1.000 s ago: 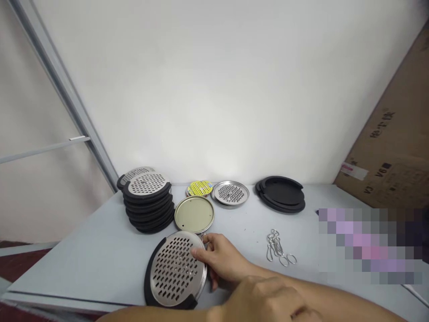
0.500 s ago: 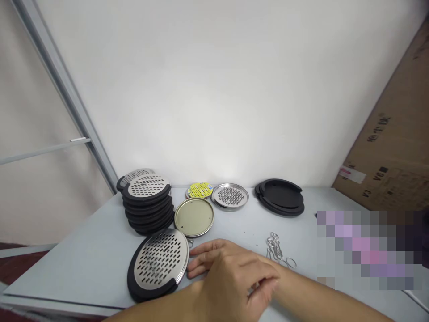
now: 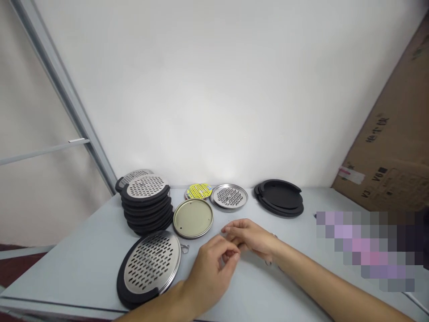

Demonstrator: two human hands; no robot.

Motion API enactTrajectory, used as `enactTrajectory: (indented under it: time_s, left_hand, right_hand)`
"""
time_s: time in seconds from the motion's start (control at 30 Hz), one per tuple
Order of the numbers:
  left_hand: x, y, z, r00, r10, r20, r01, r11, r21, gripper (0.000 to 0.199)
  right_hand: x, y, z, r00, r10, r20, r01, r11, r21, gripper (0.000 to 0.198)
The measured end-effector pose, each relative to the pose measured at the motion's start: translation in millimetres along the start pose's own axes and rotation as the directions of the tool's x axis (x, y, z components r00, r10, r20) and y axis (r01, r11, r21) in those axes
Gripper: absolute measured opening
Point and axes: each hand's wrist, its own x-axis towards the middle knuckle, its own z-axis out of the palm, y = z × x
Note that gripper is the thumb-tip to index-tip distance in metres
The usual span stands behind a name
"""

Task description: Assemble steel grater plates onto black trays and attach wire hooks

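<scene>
My left hand (image 3: 212, 266) is over the table front, its thumb and index finger curled together in a pinch. What lies between those fingertips, if anything, cannot be made out. Just beyond it, my right hand (image 3: 251, 237) has loosely bent, partly stretched fingers pointing left, close to the left fingertips, and no object shows in it. A round metal grater disc (image 3: 154, 261) with long slots sits in a black holder (image 3: 123, 277) left of my left hand. Beside its edge lies a small wire clip (image 3: 185, 248). My right wrist mostly covers other wire clips (image 3: 268, 263).
A stack of black holders (image 3: 147, 213) topped with slotted discs stands at left. Behind my hands are a plain round lid (image 3: 193, 218), a yellow-covered disc (image 3: 199, 191) and a grater disc (image 3: 229, 197). More black holders (image 3: 279, 197) and a cardboard box (image 3: 395, 147) are at right.
My hands were crossed, the right fingers touching the grater disc's edge. My right hand has drawn back right and away, my left has moved left, and the disc with its holder has shifted slightly left.
</scene>
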Motion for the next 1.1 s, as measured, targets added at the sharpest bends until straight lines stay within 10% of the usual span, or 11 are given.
enactTrajectory:
  time_s: [0.33, 0.77, 1.1]
  left_hand:
    - [-21.9, -20.1, -50.6, 0.987, -0.045, 0.156, 0.018, 0.985, 0.171, 0.021]
    - [27.9, -4.6, 17.3, 0.911, 0.128, 0.391, -0.237, 0.94, 0.244, 0.018]
    - [11.2, -24.9, -39.9, 0.873, 0.238, 0.426, -0.351, 0.913, 0.209, 0.018]
  right_hand:
    - [6.6, 15.6, 0.7, 0.998, -0.06, 0.006, 0.06, 0.994, -0.09, 0.03]
    - [12.6, 12.2, -14.6, 0.941, -0.294, -0.168, 0.233, 0.922, -0.309, 0.028]
    - [18.5, 14.3, -16.4, 0.964, -0.252, -0.081, 0.196, 0.887, -0.419, 0.021]
